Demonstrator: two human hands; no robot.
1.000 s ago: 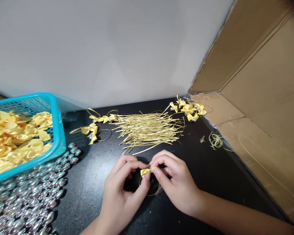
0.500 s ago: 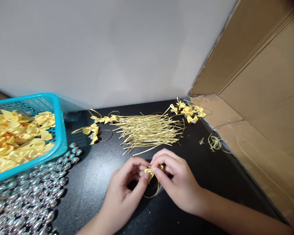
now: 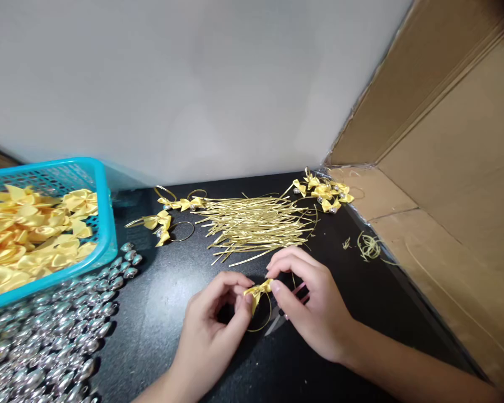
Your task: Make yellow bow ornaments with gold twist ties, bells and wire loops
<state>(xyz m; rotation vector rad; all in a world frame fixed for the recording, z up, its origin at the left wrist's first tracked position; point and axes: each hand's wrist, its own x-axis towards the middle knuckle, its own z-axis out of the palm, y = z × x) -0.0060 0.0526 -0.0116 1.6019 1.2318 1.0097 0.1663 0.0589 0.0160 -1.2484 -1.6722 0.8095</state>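
A yellow ribbon bow [image 3: 258,290] is held between my two hands above the black table. My left hand [image 3: 220,316] pinches its left side with thumb and fingers. The thumb and fingertips of my right hand [image 3: 308,302] close on its right end. A thin gold cord loop [image 3: 270,314] hangs below the bow. Under my right hand show the blades of a pair of scissors [image 3: 276,323] with pinkish handles, partly hidden; whether they lie on the table or rest in the palm I cannot tell. Just beyond my hands lies a pile of gold cords [image 3: 256,224].
At left stands a blue basket [image 3: 107,224] of yellow bows, with many silver beads [image 3: 54,330] in front. Looped bows with beads [image 3: 162,224] lie left of the cords, more bows [image 3: 325,193] at back right. Cord scraps [image 3: 368,246] sit near the cardboard [image 3: 437,252].
My right hand has shifted slightly up and right, its fingers now at the bow's right end. More of the bow, its cord loop and the scissors shows. My left hand stays nearly still.
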